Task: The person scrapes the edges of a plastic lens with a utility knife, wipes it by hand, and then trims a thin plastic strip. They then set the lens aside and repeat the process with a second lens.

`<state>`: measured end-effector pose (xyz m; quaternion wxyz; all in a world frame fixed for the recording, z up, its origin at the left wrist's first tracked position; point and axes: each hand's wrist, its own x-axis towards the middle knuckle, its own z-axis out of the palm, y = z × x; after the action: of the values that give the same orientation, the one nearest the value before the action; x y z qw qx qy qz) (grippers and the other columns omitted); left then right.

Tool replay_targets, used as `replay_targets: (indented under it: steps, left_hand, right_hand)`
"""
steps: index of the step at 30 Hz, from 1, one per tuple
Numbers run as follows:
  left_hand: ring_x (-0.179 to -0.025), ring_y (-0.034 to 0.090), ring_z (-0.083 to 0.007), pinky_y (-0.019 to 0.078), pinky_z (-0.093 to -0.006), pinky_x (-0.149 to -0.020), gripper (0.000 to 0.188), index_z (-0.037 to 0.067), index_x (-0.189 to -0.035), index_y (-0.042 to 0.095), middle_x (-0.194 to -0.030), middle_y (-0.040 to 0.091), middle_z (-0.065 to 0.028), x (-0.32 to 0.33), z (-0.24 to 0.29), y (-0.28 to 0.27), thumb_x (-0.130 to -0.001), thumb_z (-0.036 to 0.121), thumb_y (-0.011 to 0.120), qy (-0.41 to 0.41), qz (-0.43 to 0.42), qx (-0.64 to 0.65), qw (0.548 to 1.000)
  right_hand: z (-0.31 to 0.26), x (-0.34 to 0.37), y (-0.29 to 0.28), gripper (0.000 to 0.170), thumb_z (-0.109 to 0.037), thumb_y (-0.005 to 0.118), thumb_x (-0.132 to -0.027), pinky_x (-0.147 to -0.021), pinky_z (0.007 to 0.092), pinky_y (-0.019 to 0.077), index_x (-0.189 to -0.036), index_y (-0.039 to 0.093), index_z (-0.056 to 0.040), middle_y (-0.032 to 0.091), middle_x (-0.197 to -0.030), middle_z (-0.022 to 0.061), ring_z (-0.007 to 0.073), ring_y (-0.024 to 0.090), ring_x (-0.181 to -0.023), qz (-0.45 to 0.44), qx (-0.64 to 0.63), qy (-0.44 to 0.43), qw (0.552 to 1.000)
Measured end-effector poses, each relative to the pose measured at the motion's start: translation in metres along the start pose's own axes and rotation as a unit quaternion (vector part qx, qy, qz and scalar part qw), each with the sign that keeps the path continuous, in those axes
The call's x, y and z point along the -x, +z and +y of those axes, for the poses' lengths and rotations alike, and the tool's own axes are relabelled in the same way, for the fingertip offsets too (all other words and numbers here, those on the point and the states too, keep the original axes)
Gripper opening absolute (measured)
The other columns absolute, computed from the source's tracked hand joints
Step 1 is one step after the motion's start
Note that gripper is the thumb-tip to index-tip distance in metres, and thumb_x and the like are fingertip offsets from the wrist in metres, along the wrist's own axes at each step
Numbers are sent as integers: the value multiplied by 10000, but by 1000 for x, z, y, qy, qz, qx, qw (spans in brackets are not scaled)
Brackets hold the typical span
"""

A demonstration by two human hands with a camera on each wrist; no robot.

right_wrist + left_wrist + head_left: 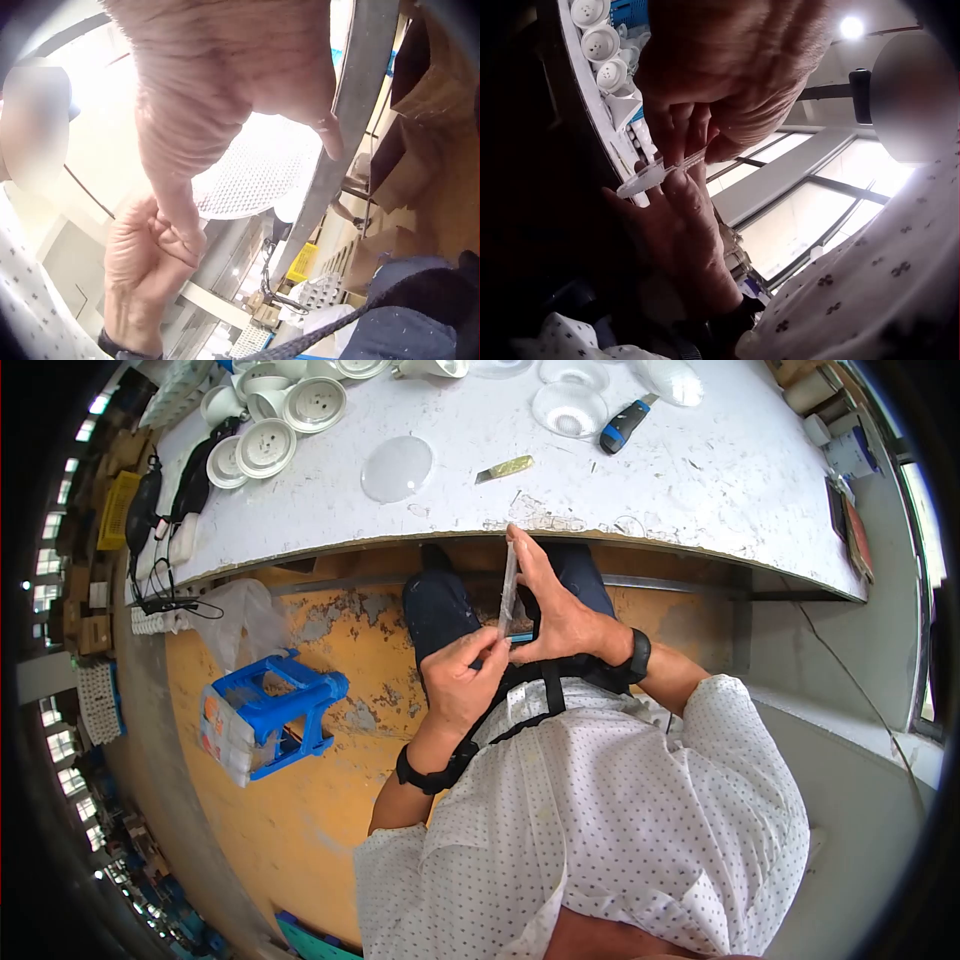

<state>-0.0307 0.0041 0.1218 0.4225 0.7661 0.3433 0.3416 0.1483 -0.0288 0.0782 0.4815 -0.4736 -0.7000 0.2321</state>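
A clear round plastic cover with a dimpled surface (251,176) is held upright over the lap, just in front of the table edge. In the head view this cover (508,592) shows almost edge-on. My left hand (462,682) pinches its near edge between thumb and fingers. Spread wide, my right hand (562,615) spans the cover, fingertips at the far rim and thumb near the close rim. The left wrist view shows the cover (649,178) as a thin strip between the left hand (735,75) and the right hand (682,232).
On the white table (330,510) lie a loose clear disc (398,468), a short blade with a yellowish wrapped handle (505,469) and a blue-black utility knife (626,427). White lamp holders (266,448) crowd the back left. A blue stool (275,710) stands on the floor at left.
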Motion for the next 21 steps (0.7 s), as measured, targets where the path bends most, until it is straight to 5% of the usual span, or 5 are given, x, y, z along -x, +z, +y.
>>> replay_targets:
  steps: [6, 9, 11, 21]
  left_hand:
    - [-636, 669, -154, 515, -244, -568, 141, -12, -865, 673, -738, 677, -120, -3, -4, 3, -727, -11, 701, 91, -8, -26, 996]
    - [-617, 640, -107, 504, -222, -551, 105, -25, -880, 675, -710, 670, -69, -7, 6, -10, -779, 2, 666, -38, -22, -18, 999]
    - [-560, 619, -87, 465, -189, -449, 97, -37, -891, 650, -668, 645, -54, -15, 15, -15, -820, 27, 629, -260, -98, 120, 953]
    - [-449, 555, -68, 393, -159, -363, 76, -41, -855, 582, -623, 619, -79, -15, 6, -7, -850, 33, 563, -300, -124, 205, 923]
  right_hand:
    - [8, 6, 5, 1228, -145, 833, -565, -1054, 457, 311, -1465, 1, -66, 139, -1456, 232, 395, 195, -1345, -17, -119, 82, 989]
    - [5, 6, 3, 1189, -142, 824, -566, -1040, 438, 329, -1464, 48, -63, 186, -1430, 225, 383, 241, -1319, -34, -120, 97, 987]
    - [3, 4, 4, 1161, -149, 821, -561, -1035, 433, 339, -1457, 87, -58, 201, -1415, 224, 384, 254, -1314, -45, -73, 35, 996]
    - [5, 7, 10, 1109, -149, 823, -564, -1023, 449, 351, -1448, 157, -74, 215, -1401, 239, 414, 295, -1280, -42, -62, 2, 997]
